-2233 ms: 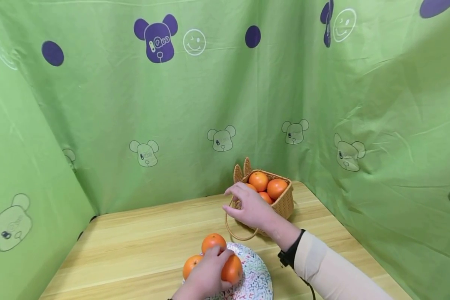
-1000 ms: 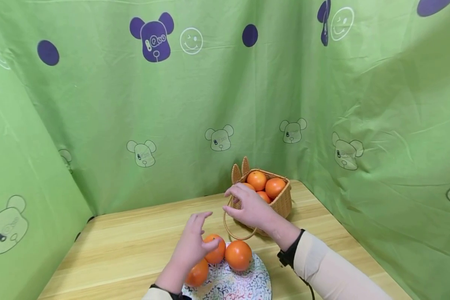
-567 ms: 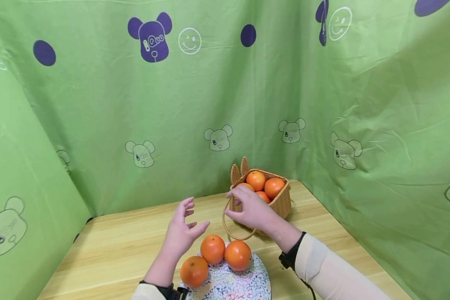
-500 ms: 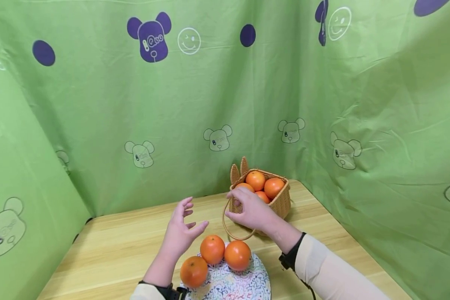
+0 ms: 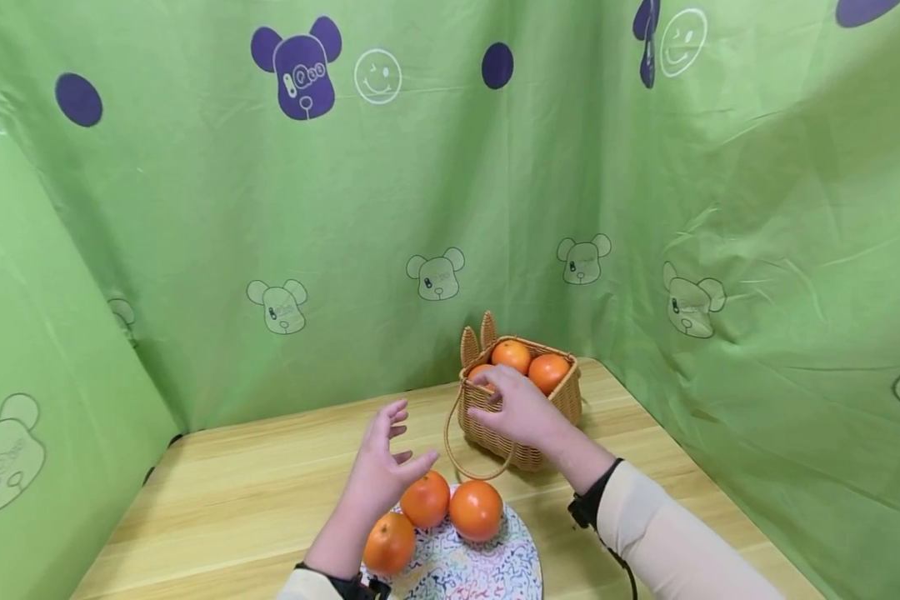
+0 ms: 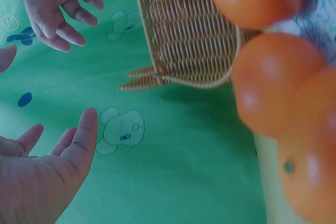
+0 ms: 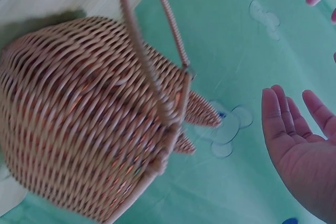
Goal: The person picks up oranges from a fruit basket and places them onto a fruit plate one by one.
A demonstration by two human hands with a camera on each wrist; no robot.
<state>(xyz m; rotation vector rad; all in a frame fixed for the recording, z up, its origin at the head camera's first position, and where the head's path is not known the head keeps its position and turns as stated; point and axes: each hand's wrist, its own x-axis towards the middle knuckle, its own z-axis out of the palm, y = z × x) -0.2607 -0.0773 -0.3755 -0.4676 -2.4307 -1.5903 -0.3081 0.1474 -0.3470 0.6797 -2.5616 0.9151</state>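
Both hands (image 5: 378,470) (image 5: 521,408) empty, loosely spread, one orange (image 5: 481,370) in the basket (image 5: 491,427) partly behind the right, plate (image 5: 487,575) cut off

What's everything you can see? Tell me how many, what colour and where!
Table: one, pale wood, across the bottom
Cloth: count unclear, printed green, around the table
Plate: one, white with coloured squiggles, on the table
Basket: one, tan, beyond the plate
Plate oranges: three, orange, along the plate's edge
Basket oranges: three showing, orange, inside
Cord: one, black, lower right
Sleeves: two, beige, bottom
Wristbands: two, black, at the sleeve ends
Left hand: one, bare, near the plate oranges
Right hand: one, bare, by the basket
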